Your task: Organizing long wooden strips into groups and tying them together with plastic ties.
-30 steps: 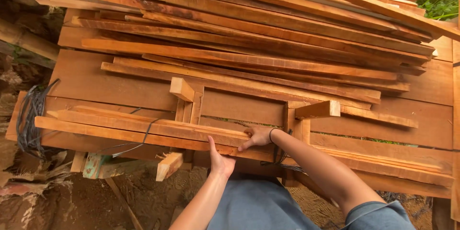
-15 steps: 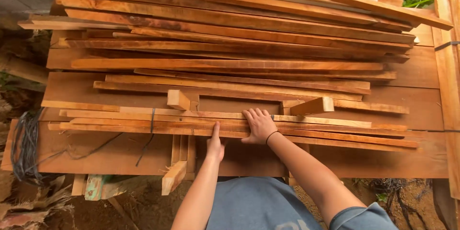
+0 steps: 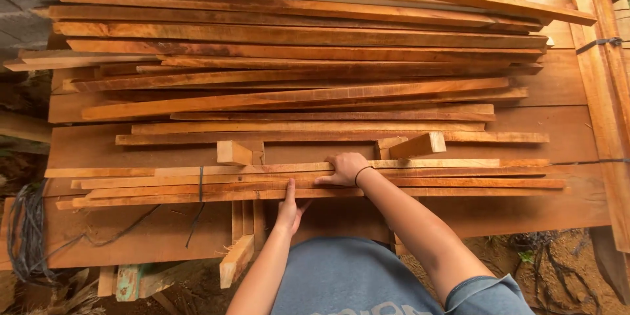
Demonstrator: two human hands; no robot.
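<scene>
A bundle of long thin wooden strips (image 3: pixel 433 177) lies across the near part of a wide plank bench (image 3: pixel 525 213), tied with dark cord (image 3: pixel 201 177) at its left. My right hand (image 3: pixel 344 169) rests palm down on top of this bundle, fingers spread, a dark band at the wrist. My left hand (image 3: pixel 289 209) presses edge-on against the bundle's near side, fingers straight and together, holding nothing. Two short wooden blocks, one (image 3: pixel 233 153) at the left and one (image 3: pixel 417 146) at the right, stand just behind the bundle.
A large heap of long wooden slats (image 3: pixel 295 59) covers the far half of the bench. More planks (image 3: pixel 600 92) run along the right edge. Dark cable (image 3: pixel 26 230) hangs at the left. Offcuts (image 3: pixel 236 259) and dirt lie below the near edge; grass shows far right.
The view has shifted so the bench sits lower and more centred. My right hand has slid along onto the strip bundle, and my left hand has moved up against its near edge.
</scene>
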